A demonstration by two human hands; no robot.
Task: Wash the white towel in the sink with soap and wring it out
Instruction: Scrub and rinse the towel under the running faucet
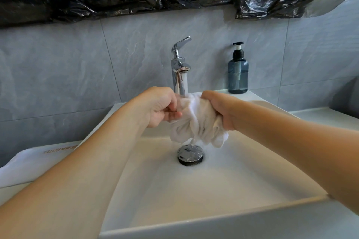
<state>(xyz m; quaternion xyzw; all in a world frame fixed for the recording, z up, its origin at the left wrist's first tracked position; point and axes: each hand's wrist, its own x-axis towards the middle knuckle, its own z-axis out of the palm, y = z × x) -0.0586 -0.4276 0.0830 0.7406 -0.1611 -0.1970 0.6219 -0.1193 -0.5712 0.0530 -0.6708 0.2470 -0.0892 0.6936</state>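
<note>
Grey-tiled wall, white sink (242,190) | white towel (196,120) bunched under tap (179,68) stream, above drain | left hand (161,106) pinching edge, right hand (219,108) clenched round bunch | judged soft, waterlogged, heavy-ish, slippery w/ soap — best gripped at both ends for wringing

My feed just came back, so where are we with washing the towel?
Done: the faucet is running and the white towel is wet. In hand: the left hand and right hand hold it bunched under the stream above the drain. I see no suds; the soap bottle stands behind. Wringing is left.
</note>
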